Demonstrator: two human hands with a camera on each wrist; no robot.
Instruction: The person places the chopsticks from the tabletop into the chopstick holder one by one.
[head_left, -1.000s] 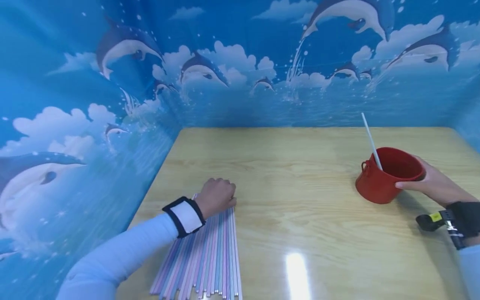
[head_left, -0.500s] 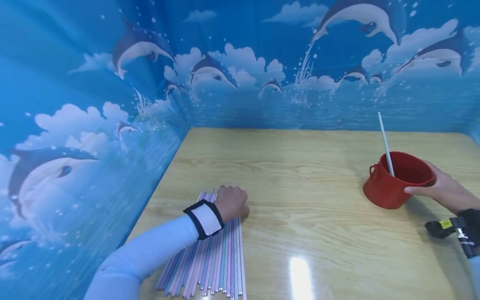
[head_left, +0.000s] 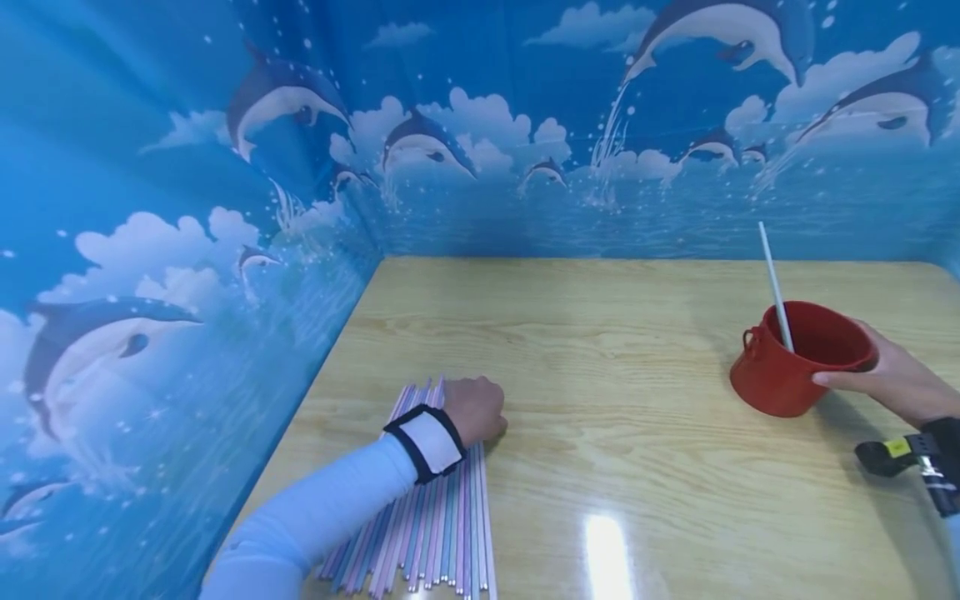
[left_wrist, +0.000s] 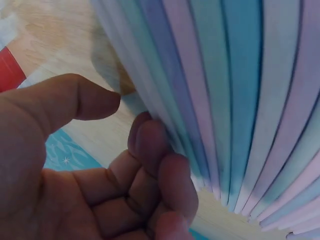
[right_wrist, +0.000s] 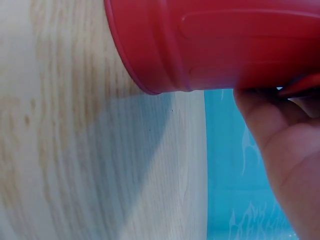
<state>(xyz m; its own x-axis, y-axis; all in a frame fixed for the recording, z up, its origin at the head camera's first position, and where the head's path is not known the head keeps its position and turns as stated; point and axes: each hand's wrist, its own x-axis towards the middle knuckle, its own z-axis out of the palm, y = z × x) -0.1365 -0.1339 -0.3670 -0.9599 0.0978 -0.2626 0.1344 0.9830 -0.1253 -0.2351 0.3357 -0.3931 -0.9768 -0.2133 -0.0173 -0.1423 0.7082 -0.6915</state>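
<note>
the left hand point(head_left: 476, 410) has just slid a little rightward over the spread of sticks point(head_left: 431, 533), so more of their far ends show beside the wrist. it now reaches the outer right edge of the row. in the left wrist view its fingers are curled against that edge, the thumb stands apart from them, and nothing is pinched in the gap. for the work in hand, that suggests it is singling out a stick, with none lifted free yet.

the right hand point(head_left: 896, 381) shows no clear change: it grips the red bucket point(head_left: 768, 379) at the rim, thumb on the outer wall. the bucket is at the right of the counter point(head_left: 585, 358), well apart from the row; whether it tilts or its base touches down, i cannot tell. one pale stick point(head_left: 775, 283) slants inside it as before, while the others lie side by side on the counter, fanning toward the person.
</note>
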